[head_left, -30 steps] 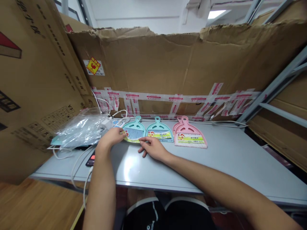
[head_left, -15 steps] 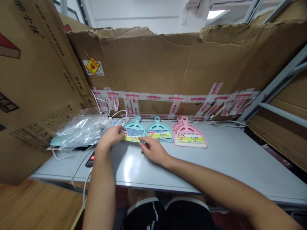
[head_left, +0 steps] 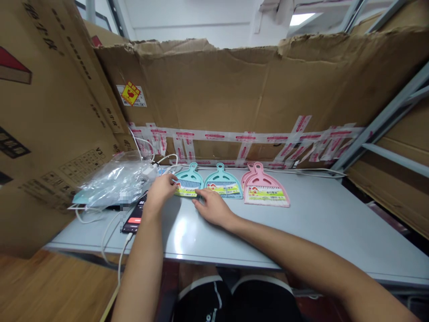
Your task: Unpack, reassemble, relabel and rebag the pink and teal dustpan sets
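Observation:
A teal dustpan (head_left: 192,167) with a small brush and a printed card label lies at the left of the row. My left hand (head_left: 161,190) has its fingers closed on the left edge of this dustpan, by the label. At its lower right corner is my right hand (head_left: 212,208), fingers stretched out and thumb apart, the fingertips touching the label's end. A second teal dustpan (head_left: 220,169) with brush and label lies just beyond my right hand. Two overlapping pink dustpans (head_left: 264,179) are further right; the front one carries a brush and label.
Left on the grey table (head_left: 318,223) are clear plastic bags (head_left: 112,179), a phone (head_left: 134,219) with a white cable (head_left: 124,250), partly behind my left forearm. A taped cardboard sheet (head_left: 234,94) stands behind; metal shelf posts (head_left: 378,116) rise at right.
The label has settled back flatter over the brush of the left teal dustpan. My left hand has shifted slightly right and my right hand's fingers have loosened. More of the phone shows.

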### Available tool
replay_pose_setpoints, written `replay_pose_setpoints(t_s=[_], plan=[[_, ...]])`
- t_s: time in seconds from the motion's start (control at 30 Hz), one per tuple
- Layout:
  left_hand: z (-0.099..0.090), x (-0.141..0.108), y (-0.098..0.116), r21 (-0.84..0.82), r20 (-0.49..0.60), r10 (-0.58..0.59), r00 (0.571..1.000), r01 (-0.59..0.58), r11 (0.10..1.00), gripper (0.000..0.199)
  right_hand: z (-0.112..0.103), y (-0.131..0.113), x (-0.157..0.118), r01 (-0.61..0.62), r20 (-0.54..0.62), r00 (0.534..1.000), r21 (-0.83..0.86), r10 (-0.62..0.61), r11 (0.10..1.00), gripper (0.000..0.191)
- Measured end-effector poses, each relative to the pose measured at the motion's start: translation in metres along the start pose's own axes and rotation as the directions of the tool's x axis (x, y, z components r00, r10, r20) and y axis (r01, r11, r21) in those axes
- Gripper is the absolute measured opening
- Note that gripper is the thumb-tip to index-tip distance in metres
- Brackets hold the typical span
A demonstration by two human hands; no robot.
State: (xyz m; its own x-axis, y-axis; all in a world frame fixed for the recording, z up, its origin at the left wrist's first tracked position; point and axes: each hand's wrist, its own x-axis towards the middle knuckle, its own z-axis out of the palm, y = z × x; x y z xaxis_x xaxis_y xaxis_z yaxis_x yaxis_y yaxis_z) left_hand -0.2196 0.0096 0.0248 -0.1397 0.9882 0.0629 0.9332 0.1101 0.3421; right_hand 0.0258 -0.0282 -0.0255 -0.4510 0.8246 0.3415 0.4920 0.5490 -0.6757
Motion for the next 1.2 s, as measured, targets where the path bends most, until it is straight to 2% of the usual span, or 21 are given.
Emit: replay_pose_setpoints(t_s=[0.13, 0.37, 0.5, 0.63, 0.8, 0.97, 1.1, 1.2], plan=[[0.003, 0.001, 0.001, 0.006, -0.027, -0.016, 1.000, 0.016, 1.000, 0.039, -0.002, 0.000, 0.006, -0.070, 0.019, 0.997, 0.001, 0.070, 0.998, 0.052], [0.001, -0.001, 0.007, 0.003, -0.067, -0.036, 0.997, 0.036, 0.999, 0.040, 0.004, 0.001, 0.009, -0.031, 0.007, 0.999, -0.043, 0.031, 0.999, 0.062], [0.001, -0.004, 0.013, 0.010, -0.067, -0.060, 0.996, 0.061, 0.998, 0.043, 0.005, 0.001, 0.011, -0.048, 0.036, 0.998, -0.057, 0.050, 0.997, 0.060], [0.000, -0.005, 0.012, 0.002, -0.087, -0.042, 0.995, 0.043, 0.999, 0.045, 0.004, 0.003, 0.009, -0.047, -0.016, 0.999, -0.030, 0.046, 0.998, 0.059], [-0.006, -0.003, 0.012, 0.022, -0.243, 0.034, 0.969, -0.030, 0.999, 0.040, -0.002, 0.000, 0.002, 0.028, -0.018, 0.999, 0.037, -0.027, 0.999, 0.048], [-0.009, -0.009, 0.030, -0.054, -0.339, 0.161, 0.927, -0.190, 0.980, 0.032, -0.015, -0.015, -0.012, 0.188, 0.095, 0.978, 0.008, -0.188, 0.982, 0.039], [-0.003, -0.015, 0.051, -0.117, -0.339, 0.314, 0.887, -0.371, 0.921, 0.032, -0.042, -0.022, -0.027, 0.375, 0.251, 0.906, -0.106, -0.340, 0.921, 0.028], [0.007, -0.017, 0.062, -0.120, -0.295, 0.429, 0.854, -0.478, 0.870, 0.033, -0.078, -0.007, -0.034, 0.417, 0.329, 0.884, -0.238, -0.332, 0.877, 0.021]])
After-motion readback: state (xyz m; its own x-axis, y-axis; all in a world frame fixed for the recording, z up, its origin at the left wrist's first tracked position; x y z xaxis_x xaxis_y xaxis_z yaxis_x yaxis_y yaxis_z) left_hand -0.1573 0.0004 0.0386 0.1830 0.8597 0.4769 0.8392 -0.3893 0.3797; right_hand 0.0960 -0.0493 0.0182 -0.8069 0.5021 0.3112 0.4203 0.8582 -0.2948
